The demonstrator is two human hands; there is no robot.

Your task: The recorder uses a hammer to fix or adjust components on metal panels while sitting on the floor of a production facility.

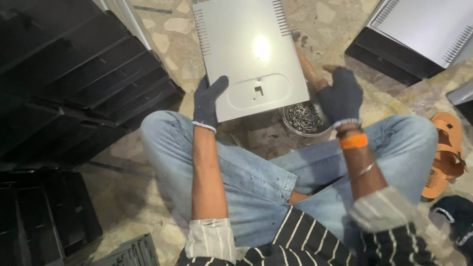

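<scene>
Light falls from above, leaving a hot white glare spot on the pale grey sheet-metal panel (253,54). The stacked black plastic trays (74,74) at the left sink into near-featureless dark. Soft shadow lies between the knees. Edges bend slightly outward; the striped sleeves blur.

- The grey metal panel (251,54) covers the floor straight ahead; the left hand (208,101) rests on its near corner.
- Stacked black trays (79,74) wall off the left side.
- A bowl of small metal parts (305,119) sits just under the right hand (341,96).
- Bare floor (340,29) shows between the panel and the black-edged panel (409,34) at the far right.
- An orange sandal (446,152) lies beside the right knee.
</scene>
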